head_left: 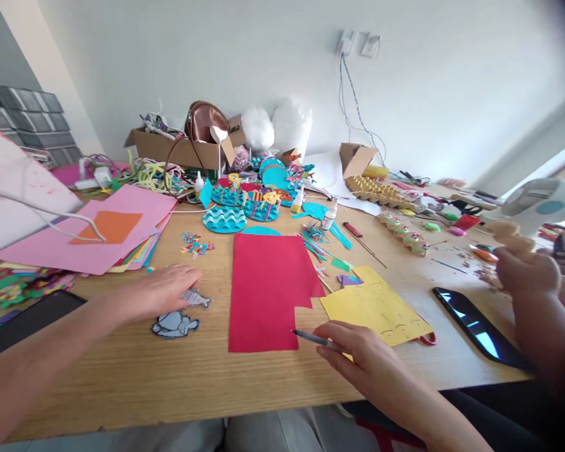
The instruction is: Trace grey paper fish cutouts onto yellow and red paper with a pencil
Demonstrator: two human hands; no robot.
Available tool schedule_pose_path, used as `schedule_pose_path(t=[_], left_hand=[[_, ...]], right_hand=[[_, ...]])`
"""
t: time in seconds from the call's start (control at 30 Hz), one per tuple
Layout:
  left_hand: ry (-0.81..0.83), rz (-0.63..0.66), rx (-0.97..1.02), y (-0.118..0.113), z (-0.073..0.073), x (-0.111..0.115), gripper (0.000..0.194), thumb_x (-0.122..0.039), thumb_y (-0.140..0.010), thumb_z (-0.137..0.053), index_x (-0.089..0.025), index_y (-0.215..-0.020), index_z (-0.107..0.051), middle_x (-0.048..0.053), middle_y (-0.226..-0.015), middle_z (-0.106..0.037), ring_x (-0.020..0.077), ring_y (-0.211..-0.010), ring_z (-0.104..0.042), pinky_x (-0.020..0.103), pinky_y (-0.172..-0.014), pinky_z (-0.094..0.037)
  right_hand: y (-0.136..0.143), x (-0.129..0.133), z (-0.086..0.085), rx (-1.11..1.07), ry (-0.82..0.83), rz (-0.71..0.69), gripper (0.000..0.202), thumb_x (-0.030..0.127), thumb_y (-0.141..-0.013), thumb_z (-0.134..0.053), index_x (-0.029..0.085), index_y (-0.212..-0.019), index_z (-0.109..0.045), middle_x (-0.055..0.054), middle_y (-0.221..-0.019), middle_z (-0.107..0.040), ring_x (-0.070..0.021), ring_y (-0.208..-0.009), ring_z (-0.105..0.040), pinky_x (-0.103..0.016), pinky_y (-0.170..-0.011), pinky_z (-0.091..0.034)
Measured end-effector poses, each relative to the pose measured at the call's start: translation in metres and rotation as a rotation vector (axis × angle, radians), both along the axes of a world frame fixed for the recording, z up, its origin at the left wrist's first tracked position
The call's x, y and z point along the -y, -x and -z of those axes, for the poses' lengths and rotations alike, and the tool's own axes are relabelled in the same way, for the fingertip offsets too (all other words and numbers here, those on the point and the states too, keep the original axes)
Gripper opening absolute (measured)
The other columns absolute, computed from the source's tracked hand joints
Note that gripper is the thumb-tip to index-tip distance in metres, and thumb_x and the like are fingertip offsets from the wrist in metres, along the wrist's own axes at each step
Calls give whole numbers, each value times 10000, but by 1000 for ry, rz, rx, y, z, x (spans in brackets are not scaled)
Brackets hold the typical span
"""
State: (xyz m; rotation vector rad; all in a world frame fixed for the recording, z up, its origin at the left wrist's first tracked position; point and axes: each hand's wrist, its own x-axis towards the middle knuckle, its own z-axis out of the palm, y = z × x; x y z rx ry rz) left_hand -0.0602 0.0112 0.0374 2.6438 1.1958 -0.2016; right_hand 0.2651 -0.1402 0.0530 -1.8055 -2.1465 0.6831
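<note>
My left hand [172, 290] is at a small grey fish-shaped paper cutout [198, 299], its fingers closed over the cutout's left end; the fingertips are partly hidden. Just below lies a second grey cutout [175, 325] with dark outlines. A red sheet of paper [266, 292], notched at its lower right, lies flat between my hands. In my right hand [358, 351] is a grey pen [316, 339], its tip at the red sheet's lower right edge. Yellow paper [379, 307] with pencil marks lies beyond that hand.
Pink sheets [127, 216] with an orange piece are stacked left, near a dark device [32, 320]. Blue crafts [225, 220] and a glue bottle [329, 216] stand behind the red sheet. At right are a phone [478, 329] and another person's hand [527, 276].
</note>
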Motion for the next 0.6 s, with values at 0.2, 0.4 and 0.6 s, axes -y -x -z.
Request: schedule_pose_path(t=[0.2, 0.4, 0.6], left_hand=[[113, -61, 83, -3, -17, -4, 42, -191, -777, -456, -188, -750, -489, -14, -696, -533, 157, -643, -493, 236, -556, -291], [378, -25, 330, -46, -37, 20, 231, -276, -851, -385, -202, -953, -577, -20, -720, -549, 142, -645, -526, 219, -571, -350], [570, -32, 506, -104, -13, 42, 267, -147, -690, -483, -179, -943, -564, -26, -689, -557, 128, -620, -508, 205, -547, -353]], right_hand=[[-6, 6, 4, -84, 36, 75, 199, 283, -873, -458, 212, -838, -641, -33, -755, -651, -169, -691, -596, -261, -608, -415], [1, 3, 8, -433, 61, 312, 206, 382, -802, -510, 202, -803, -609, 13, -581, -549, -142, -527, -551, -254, -529, -417], [30, -15, 23, -513, 71, 275, 125, 278, -768, -540, 211, -856, -598, 51, -551, -507, -115, -484, -541, -222, -490, -410]])
